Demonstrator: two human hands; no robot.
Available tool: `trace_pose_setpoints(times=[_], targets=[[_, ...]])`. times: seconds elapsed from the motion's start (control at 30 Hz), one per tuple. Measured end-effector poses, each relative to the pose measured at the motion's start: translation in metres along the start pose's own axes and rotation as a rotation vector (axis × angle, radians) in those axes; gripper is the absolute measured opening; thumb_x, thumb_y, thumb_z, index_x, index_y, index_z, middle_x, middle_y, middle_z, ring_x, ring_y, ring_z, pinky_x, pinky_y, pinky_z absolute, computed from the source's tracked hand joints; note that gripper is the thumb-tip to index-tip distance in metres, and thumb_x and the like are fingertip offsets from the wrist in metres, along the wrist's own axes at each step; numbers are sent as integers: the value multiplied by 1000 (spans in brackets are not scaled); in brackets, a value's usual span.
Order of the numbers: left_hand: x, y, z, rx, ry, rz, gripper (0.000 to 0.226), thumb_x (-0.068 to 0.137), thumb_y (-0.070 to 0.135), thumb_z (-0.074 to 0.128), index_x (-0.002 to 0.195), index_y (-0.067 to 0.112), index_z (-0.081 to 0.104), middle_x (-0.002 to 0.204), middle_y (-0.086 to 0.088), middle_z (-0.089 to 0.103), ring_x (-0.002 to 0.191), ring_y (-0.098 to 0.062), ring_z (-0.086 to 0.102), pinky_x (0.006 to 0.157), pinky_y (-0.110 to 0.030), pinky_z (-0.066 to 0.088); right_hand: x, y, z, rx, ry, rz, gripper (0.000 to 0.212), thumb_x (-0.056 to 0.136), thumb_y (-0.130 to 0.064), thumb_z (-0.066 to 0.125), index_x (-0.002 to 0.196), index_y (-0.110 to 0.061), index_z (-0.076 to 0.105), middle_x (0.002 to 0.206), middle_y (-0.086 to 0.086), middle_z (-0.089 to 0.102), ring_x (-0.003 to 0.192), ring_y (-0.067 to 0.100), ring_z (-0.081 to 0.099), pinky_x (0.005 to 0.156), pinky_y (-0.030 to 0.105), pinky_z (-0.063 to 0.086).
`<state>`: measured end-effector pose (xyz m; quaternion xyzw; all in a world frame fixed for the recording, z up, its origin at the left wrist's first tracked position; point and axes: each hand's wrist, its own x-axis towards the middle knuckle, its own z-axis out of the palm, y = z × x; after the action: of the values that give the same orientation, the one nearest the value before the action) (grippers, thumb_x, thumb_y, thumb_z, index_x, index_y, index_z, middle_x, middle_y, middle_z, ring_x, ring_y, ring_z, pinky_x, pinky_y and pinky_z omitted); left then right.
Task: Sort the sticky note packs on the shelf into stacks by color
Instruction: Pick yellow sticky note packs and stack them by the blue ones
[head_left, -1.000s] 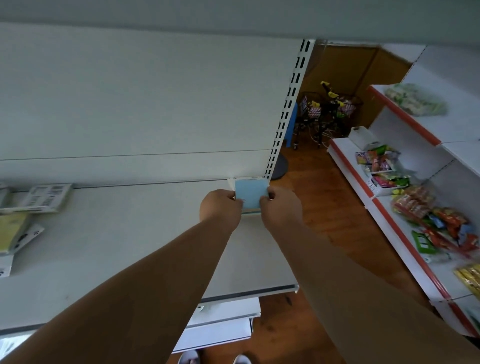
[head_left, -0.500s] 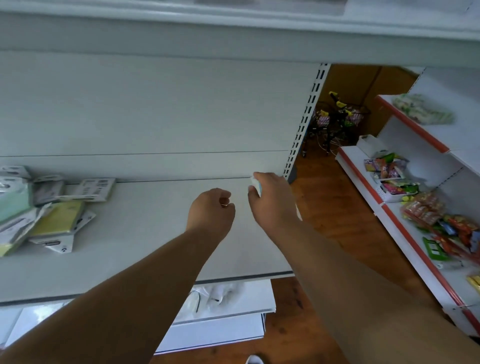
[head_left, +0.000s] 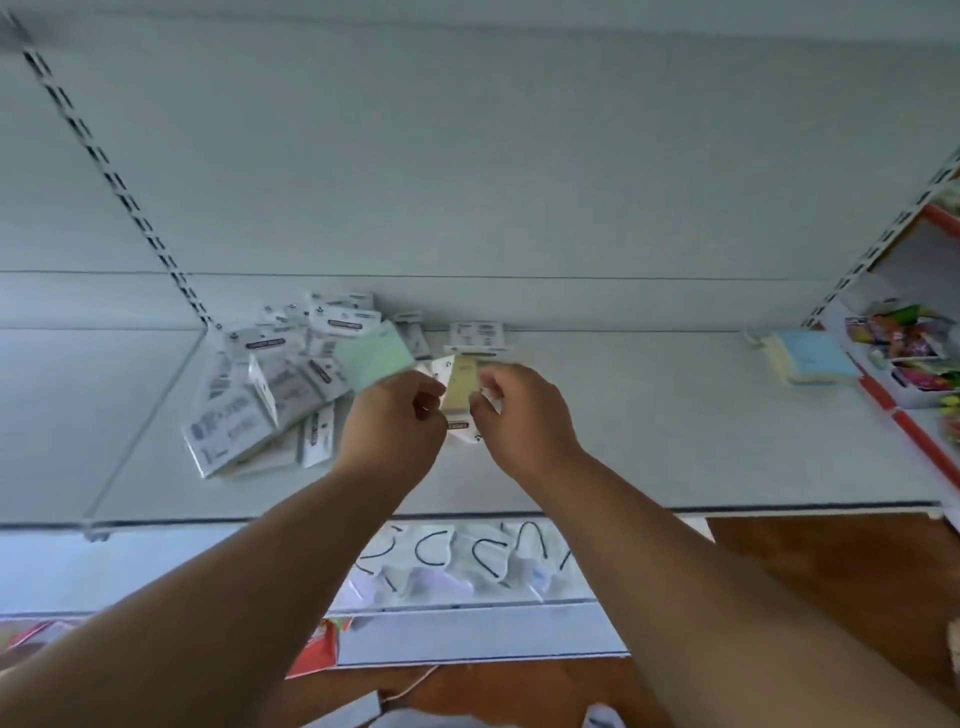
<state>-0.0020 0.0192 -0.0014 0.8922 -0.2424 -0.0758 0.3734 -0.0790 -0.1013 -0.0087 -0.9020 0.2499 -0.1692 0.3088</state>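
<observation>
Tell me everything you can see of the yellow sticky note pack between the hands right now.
The yellow sticky note pack is a pale yellow pad with a white card header at its near end bearing a dark label strip. It is held above the white shelf, lengthwise away from the camera, just right of the loose pile of packs. The left hand pinches its left edge and the right hand its right edge. Motion blur hides any print.
</observation>
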Motion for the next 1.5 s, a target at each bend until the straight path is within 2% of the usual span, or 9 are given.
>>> trace_pose_setpoints(times=[0.07,0.2,0.37,0.63,0.77,0.97,1.1,1.27,1.5], targets=[[1,-20,-21,-15,-4,-19,29,81,9,57,103,24,69,90,12,66,85,-11,62,72,-21,41,6,-18,13,-25,-3,26,10,88,-21,59,89,-11,61,84,-2,54,80,18,50,68,22,31],[11,-44,-37,-90,6,-29,31,82,7,55,106,23,67,95,10,66,86,-8,60,66,-12,38,21,-37,38,-35,-46,124,33,90,-27,59,121,-15,60,120,4,62,108,22,59,88,29,46],[18,-53,-33,-68,-57,-60,32,84,9,57,112,22,65,103,8,66,92,-10,61,76,-19,41,28,-41,55,2,-83,262,42,83,-17,65,124,-20,53,129,8,45,110,27,56,87,28,44],[25,-58,-27,118,-135,172,57,74,25,74,128,20,58,121,-3,59,107,-23,59,91,-36,50,44,-48,32,697,49,555,26,71,-6,57,82,-27,66,95,6,68,84,34,69,70,54,59],[25,-53,-22,144,-70,251,50,79,30,72,126,25,59,122,0,59,114,-24,53,94,-37,47,50,-51,7,1062,28,645,30,80,7,46,85,-16,64,88,12,61,82,30,59,70,43,54],[24,-28,-23,0,-122,237,13,81,25,67,84,23,55,77,11,54,71,-12,53,60,-24,42,41,-56,-16,1463,-12,656,22,88,3,46,98,-10,60,79,13,62,71,27,60,77,47,56],[27,-23,-15,-440,-289,-87,11,82,9,60,76,18,61,64,-1,69,64,-19,67,73,-39,59,32,-47,-15,1050,193,543,23,87,-2,51,104,-11,64,76,10,61,65,22,55,62,36,51],[24,-15,0,-643,-444,-145,20,88,-5,56,88,12,67,75,-8,70,64,-18,67,78,-40,59,16,-22,-14,374,319,444,38,81,-21,66,117,-31,57,96,-7,59,80,12,60,67,30,51],[40,15,37,-551,-508,-162,32,84,-1,62,112,14,59,85,-12,72,67,-25,70,72,-43,60,13,35,-46,348,228,495,26,81,-28,71,102,-28,56,89,1,68,81,22,68,75,41,57]])
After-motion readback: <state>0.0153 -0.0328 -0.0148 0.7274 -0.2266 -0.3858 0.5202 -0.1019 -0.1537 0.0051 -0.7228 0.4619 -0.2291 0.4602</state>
